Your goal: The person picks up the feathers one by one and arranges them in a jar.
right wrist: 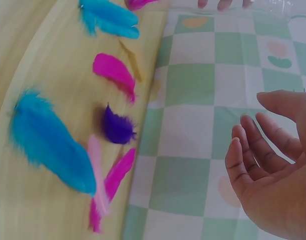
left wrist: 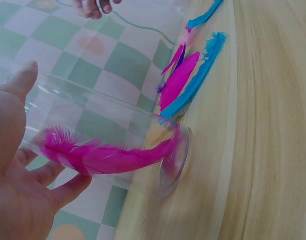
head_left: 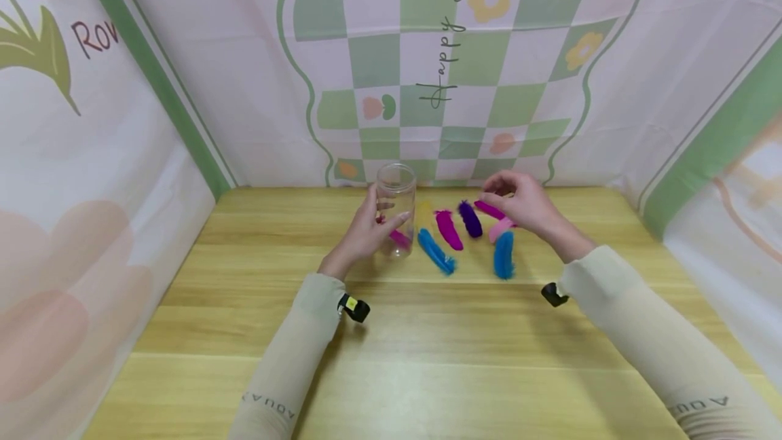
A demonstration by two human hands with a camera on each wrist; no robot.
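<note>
My left hand [head_left: 364, 231] grips a clear, round jar [head_left: 396, 189] around its side, holding it upright on the wooden table. Inside the jar a magenta feather [left wrist: 108, 156] leans along the wall down to the base. Over the right end of a loose group of feathers hovers my right hand [head_left: 524, 204], its fingers relaxed and holding nothing in the right wrist view. Closest to it are a magenta feather [head_left: 489, 209], a pale pink feather [head_left: 501, 228] and a blue feather [head_left: 504, 255].
Between jar and right hand lie a purple feather [head_left: 470, 219], another magenta feather [head_left: 449, 229], another blue feather [head_left: 435, 251] and a yellow feather [head_left: 423, 210]. A checked cloth [head_left: 427, 60] hangs behind the table [head_left: 391, 358], with more printed cloth at both sides.
</note>
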